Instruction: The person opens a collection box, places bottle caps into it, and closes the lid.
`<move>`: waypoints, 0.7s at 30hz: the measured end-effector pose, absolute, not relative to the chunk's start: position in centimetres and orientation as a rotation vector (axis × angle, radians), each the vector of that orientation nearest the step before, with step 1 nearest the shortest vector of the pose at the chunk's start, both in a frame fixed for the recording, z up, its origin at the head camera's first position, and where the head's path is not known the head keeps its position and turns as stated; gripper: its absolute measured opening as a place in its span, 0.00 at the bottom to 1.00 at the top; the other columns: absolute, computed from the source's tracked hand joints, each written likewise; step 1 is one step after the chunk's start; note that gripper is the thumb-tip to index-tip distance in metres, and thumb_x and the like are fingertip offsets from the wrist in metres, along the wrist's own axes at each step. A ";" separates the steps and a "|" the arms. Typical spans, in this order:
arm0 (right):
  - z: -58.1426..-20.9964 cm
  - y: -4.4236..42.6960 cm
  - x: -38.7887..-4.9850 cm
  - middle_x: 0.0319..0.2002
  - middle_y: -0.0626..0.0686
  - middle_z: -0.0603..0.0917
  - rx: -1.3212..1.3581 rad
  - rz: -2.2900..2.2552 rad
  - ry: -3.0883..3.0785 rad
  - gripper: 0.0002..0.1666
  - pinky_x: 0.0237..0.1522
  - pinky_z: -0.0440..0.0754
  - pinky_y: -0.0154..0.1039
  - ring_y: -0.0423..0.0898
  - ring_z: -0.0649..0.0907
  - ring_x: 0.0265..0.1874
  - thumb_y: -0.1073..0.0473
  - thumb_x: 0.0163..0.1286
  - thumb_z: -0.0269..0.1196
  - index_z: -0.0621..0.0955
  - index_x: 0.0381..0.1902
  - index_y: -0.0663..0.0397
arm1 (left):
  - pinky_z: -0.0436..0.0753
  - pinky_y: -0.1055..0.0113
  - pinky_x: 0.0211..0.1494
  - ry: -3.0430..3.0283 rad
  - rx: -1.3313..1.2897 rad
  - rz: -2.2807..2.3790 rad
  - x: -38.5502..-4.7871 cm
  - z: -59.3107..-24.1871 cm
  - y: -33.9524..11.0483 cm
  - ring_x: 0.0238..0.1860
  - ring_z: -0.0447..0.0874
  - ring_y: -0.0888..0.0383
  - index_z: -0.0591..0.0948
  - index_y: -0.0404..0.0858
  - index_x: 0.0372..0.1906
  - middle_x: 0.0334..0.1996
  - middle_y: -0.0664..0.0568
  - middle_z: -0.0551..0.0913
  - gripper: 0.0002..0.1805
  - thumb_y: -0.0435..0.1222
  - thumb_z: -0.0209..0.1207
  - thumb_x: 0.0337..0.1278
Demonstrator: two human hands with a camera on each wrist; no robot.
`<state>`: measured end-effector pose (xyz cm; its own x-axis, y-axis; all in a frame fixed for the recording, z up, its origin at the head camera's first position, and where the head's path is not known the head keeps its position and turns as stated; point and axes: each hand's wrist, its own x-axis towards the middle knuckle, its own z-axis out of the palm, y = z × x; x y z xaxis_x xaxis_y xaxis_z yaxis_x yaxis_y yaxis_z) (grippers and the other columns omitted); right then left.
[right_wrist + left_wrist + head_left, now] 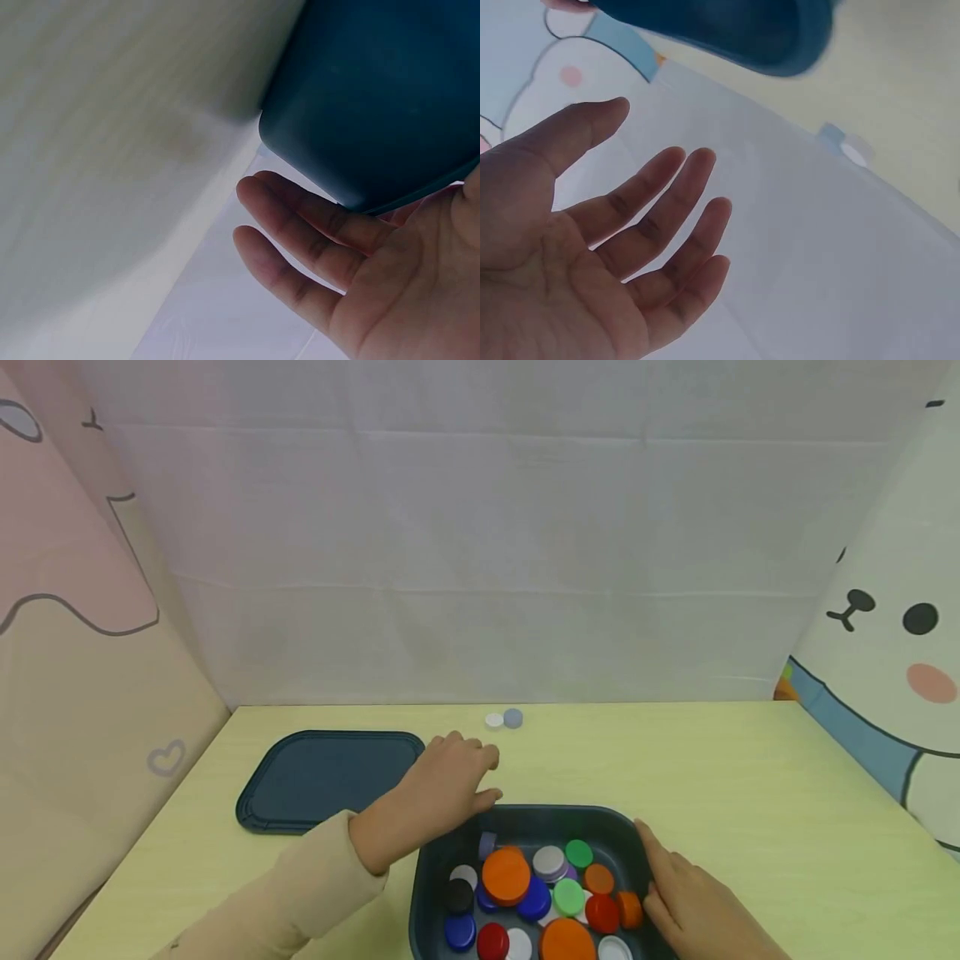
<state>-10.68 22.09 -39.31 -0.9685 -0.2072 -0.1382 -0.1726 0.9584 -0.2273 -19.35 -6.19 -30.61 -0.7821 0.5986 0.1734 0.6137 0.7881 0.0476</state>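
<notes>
My left hand (pixel 442 785) hangs in the air over the far left corner of a dark blue box (pixel 417 902), near a flat dark lid-like tray (pixel 322 781). Its fingers are loosely bent, and the left wrist view shows nothing in the palm. Inside the box lie bottle caps of several colours, among them a large orange cap (pixel 506 875), a blue cap (pixel 535 899), a red cap (pixel 602 913) and a black cap (pixel 459 896). At the box's right side, my right hand (pixel 693 902) holds the rim; some of its fingers extend along the outer wall.
A white cap (pixel 494 720) and a grey-blue cap (pixel 513 718) lie side by side near the far edge of the pale yellow table (pixel 750 793). Behind it hangs a white cloth (pixel 495 568), with printed cartoon panels on both sides.
</notes>
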 end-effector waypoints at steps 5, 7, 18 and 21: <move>-39.3 22.1 -10.7 0.39 0.43 0.77 -0.289 -0.320 2.950 0.40 0.43 0.80 0.40 0.37 0.70 0.29 0.53 0.63 0.56 0.56 0.69 0.58 | 0.75 0.57 0.39 -2.891 -0.874 -0.225 -22.4 -31.1 -6.4 0.33 0.76 0.49 0.80 0.38 0.39 0.34 0.47 0.82 0.14 0.42 0.63 0.50; -39.3 22.1 -10.7 0.39 0.43 0.77 -0.309 -0.319 2.961 0.39 0.43 0.80 0.40 0.37 0.69 0.29 0.54 0.63 0.55 0.56 0.69 0.59 | 0.77 0.55 0.41 -2.912 -0.837 -0.227 -23.5 -31.5 -6.6 0.35 0.78 0.48 0.80 0.37 0.40 0.36 0.46 0.82 0.15 0.42 0.62 0.51; -39.4 22.2 -10.7 0.41 0.43 0.77 -0.315 -0.314 2.965 0.40 0.43 0.80 0.40 0.37 0.70 0.30 0.53 0.63 0.55 0.56 0.69 0.58 | 0.79 0.54 0.40 -2.943 -0.706 -0.258 -28.4 -33.4 -6.6 0.39 0.80 0.45 0.78 0.35 0.45 0.41 0.43 0.82 0.16 0.39 0.61 0.53; -39.4 22.2 -10.7 0.33 0.41 0.74 -0.342 -0.325 2.986 0.39 0.39 0.79 0.36 0.36 0.68 0.28 0.54 0.63 0.55 0.56 0.68 0.60 | 0.78 0.53 0.42 -2.950 -0.707 -0.277 -29.4 -34.0 -6.4 0.42 0.79 0.44 0.77 0.34 0.47 0.43 0.43 0.82 0.17 0.38 0.60 0.53</move>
